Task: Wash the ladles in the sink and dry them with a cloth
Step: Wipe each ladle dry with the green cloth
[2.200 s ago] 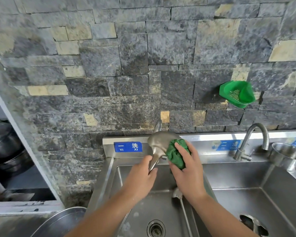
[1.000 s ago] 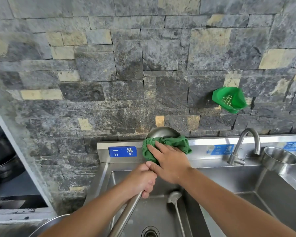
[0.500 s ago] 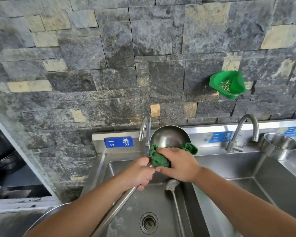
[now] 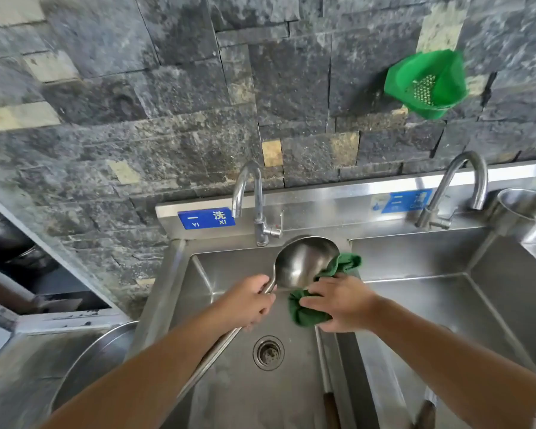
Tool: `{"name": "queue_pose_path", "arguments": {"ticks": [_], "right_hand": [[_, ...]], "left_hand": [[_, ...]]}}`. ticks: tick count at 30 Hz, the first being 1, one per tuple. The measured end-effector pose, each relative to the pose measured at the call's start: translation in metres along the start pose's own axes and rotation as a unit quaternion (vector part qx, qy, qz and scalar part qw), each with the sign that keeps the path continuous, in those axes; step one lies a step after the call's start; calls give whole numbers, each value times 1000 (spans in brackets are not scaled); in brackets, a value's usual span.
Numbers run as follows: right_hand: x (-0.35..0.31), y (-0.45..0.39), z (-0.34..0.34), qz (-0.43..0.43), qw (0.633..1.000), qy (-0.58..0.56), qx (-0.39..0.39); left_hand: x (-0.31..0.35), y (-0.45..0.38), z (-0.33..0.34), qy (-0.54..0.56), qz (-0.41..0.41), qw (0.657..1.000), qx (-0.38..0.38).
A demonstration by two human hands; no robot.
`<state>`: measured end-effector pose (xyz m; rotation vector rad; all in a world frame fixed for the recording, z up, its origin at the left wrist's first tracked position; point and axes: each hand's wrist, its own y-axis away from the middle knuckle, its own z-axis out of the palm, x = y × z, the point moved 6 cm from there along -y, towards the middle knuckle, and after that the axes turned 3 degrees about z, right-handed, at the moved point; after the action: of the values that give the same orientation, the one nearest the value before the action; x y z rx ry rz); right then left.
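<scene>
Left hand [image 4: 250, 300] fisted around ladle [image 4: 304, 265] handle just below the bowl neck, fingers curled under, thumb side up. Right hand [image 4: 341, 301] gripping bunched green cloth [image 4: 304, 311], fingers closed over it, pressing it at the lower right edge of the ladle bowl.

Wall [image 4: 167, 88]: dark grey stone tiles with a few tan ones, fills upper half. Sink [image 4: 223, 394]: stainless, double basin, divider running down between the arms; left basin has round drain [image 4: 268, 352] in the floor. Right basin [image 4: 430, 308] looks wet and shiny. Big round metal pan [image 4: 87, 360] at lower left, beside sink, only rim and part of inside seen.

Ladle: steel, large deep bowl, dull brushed inside with soft reflections, hollow facing camera, tilted up over back of left basin just below left tap [image 4: 254, 205]. Long handle runs down-left through the fist and under the left forearm, lower end hidden. Cloth wraps behind bowl rim too, a tuft sticking out at the right side.

Right tap [image 4: 458, 187] curved, over right basin. Metal bowl [image 4: 526, 212] on back ledge at far right, cut off by frame. Green strainer [image 4: 427, 83] hanging on wall upper right, perforated bottom visible. Blue label [image 4: 206, 218] with white characters on backsplash left of left tap; second blue label [image 4: 406, 202] near right tap, blurred. Two dark handle ends at bottom edge near divider, can't tell what they belong to.
</scene>
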<state>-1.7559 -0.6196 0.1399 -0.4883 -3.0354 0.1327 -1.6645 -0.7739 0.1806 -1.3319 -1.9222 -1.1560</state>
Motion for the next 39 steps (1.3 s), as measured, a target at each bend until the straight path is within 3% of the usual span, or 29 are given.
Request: {"name": "queue_pose_path", "arguments": {"ticks": [3, 5, 7, 12, 18, 20, 22, 25, 28, 31, 33, 34, 35, 39], "right_hand": [[36, 30, 58, 98, 993, -25, -67], [51, 64, 113, 217, 956, -76, -182], [50, 90, 157, 294, 912, -159, -240], [64, 80, 172, 313, 896, -192, -250], [70, 75, 169, 314, 885, -204, -277], [69, 74, 157, 346, 882, -230, -224], [65, 78, 137, 414, 854, -287, -127], [39, 90, 112, 481, 746, -459, -35], [-1, 95, 98, 473, 617, -629, 4], [-16, 106, 95, 496, 468, -728, 77], [-9, 120, 95, 532, 345, -755, 166], [-2, 127, 92, 541, 301, -759, 201], [7, 136, 93, 551, 272, -757, 221], [53, 182, 113, 607, 233, -719, 245]], "left_hand": [[-12, -9, 7, -18, -15, 1000, 16], [-24, -14, 13, -20, -37, 999, 21], [-36, -17, 22, 1, -62, 998, 23], [-62, -26, 46, 33, -118, 992, 16], [-50, -54, 71, 116, -89, 989, 4], [-37, -65, 80, 117, -48, 992, -13], [-24, -78, 90, 108, -24, 994, -17], [0, -102, 119, 130, -21, 990, -45], [26, -128, 158, 172, -15, 981, -92], [49, -147, 203, 203, -13, 968, -146], [61, -158, 231, 216, -10, 962, -164], [65, -162, 243, 214, -8, 961, -173], [67, -163, 254, 200, 1, 963, -182], [49, -149, 292, 90, -21, 973, -211]]}}
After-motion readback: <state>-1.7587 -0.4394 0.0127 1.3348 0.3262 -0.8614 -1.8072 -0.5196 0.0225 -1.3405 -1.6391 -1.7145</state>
